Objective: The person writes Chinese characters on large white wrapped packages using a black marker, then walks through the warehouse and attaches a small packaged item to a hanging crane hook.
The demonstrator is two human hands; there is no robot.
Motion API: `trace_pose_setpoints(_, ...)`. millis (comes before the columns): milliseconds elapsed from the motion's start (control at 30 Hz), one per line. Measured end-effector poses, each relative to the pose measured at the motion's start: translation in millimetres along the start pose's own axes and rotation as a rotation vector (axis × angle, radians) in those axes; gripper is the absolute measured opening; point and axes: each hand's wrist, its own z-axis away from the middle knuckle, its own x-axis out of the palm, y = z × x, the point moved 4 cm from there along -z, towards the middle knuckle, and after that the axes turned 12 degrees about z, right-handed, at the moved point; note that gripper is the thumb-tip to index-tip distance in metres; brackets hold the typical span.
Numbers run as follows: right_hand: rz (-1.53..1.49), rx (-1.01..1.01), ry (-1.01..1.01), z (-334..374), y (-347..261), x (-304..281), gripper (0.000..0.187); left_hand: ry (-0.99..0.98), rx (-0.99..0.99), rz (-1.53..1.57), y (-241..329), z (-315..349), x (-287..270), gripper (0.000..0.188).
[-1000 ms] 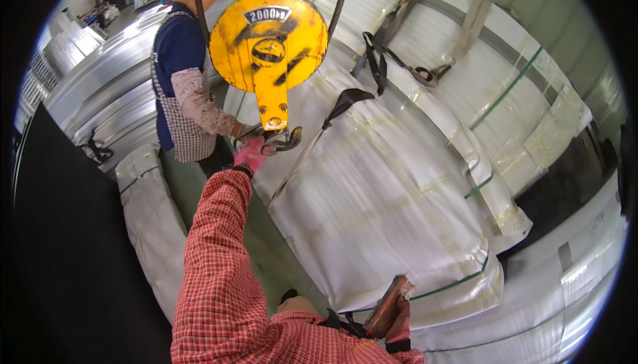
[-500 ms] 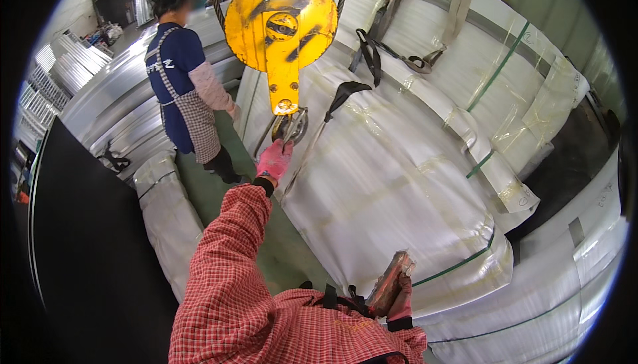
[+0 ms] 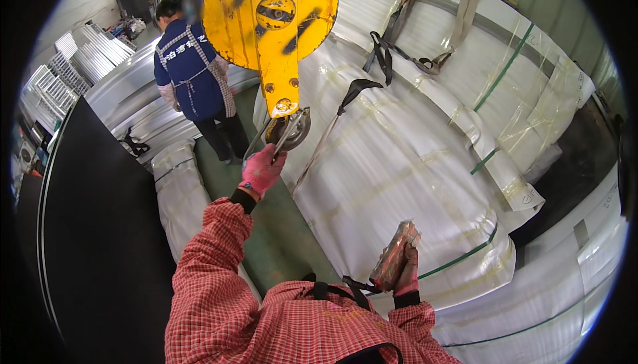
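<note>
Pink-gloved, the left hand point(image 3: 262, 171) is curled tightly around thin metal bars point(image 3: 291, 130) at the hook point(image 3: 304, 131), which hangs under a yellow pulley block point(image 3: 279, 42). At lower right, the right hand point(image 3: 408, 271) clasps a plastic-wrapped red oblong object point(image 3: 393, 256). Beyond lie large white-wrapped bundles point(image 3: 399, 171), a black strap point(image 3: 355, 93) resting on the middle one, while a co-worker point(image 3: 189, 75) stands behind the block, to its left

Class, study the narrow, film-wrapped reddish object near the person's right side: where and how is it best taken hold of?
Probably around the middle of the film-wrapped object, coming from the right: it is long and narrow, tilted with its upper end to the right, and a black strap lies by its lower end. The right hand holds that right side.
</note>
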Motion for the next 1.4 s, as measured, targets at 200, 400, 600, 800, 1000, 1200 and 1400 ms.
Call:
trace_pose_setpoints(200, 0.055, -0.013, -0.062, -8, -4, 20, 0.052, 0.034, 0.161, -0.163, 21, 31, -57, 0.016)
trace_pose_setpoints(400, 0.040, 0.063, -0.122, -7, 3, 36, 0.051, 0.179, 0.402, -0.354, 42, 45, -100, 0.011)
trace_pose_setpoints(600, 0.010, 0.053, -0.192, -8, 3, 48, 0.047, 0.265, 0.381, -0.305, 34, 39, -122, 0.020)
trace_pose_setpoints(800, -0.030, 0.046, -0.209, -13, 1, 45, 0.046, 0.756, 0.559, 0.026, 79, 68, -128, 0.042)
trace_pose_setpoints(1000, -0.001, 0.048, -0.244, -13, 3, 49, 0.050, 0.681, 0.543, 0.381, 79, 81, -92, 0.053)
trace_pose_setpoints(1200, 0.051, 0.061, -0.179, -21, 14, 42, 0.049, 0.892, 0.416, 0.113, 69, 30, -120, 0.056)
trace_pose_setpoints(1400, 0.040, 0.126, -0.282, -23, 17, 56, 0.047, 0.882, 0.399, 0.228, 53, -13, -152, 0.059)
